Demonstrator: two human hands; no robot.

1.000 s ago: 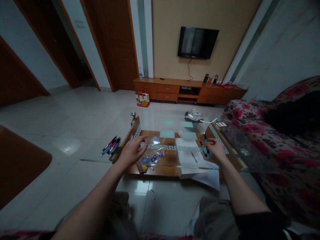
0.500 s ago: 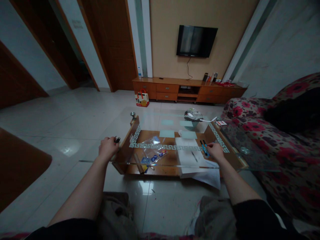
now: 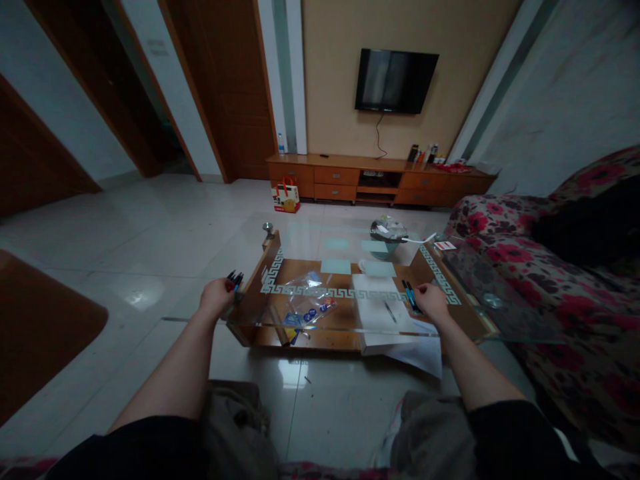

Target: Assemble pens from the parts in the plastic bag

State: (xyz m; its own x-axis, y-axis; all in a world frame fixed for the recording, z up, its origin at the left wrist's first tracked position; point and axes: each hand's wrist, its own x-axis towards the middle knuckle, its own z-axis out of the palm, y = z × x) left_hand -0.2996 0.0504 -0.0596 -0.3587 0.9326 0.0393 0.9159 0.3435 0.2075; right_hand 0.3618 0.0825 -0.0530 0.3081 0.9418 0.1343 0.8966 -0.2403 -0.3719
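Observation:
My left hand [image 3: 217,297] is closed around several dark pens [image 3: 235,279] with bits of blue, above the left edge of the glass coffee table [image 3: 300,328]. Their tips stick out past the fingers. On the right side of the glass, my right hand [image 3: 431,300] has its fingers pinched at a pair of black-and-blue pens [image 3: 410,295] lying side by side; how many of them it grips is hard to see. A single slim pen [image 3: 391,312] lies apart, over the white paper stack [image 3: 374,327].
Under the glass, a wooden shelf holds a clear plastic bag [image 3: 306,300] and the papers, which overhang its front. A bin [image 3: 384,250] stands behind the table. A floral sofa [image 3: 530,267] is at the right. A gift bag [image 3: 285,198] sits by the TV cabinet [image 3: 335,179].
My left hand has turned slightly, so more of its pens show. The fingers of my right hand have curled in closer at the pair of pens. The view has shifted a little.

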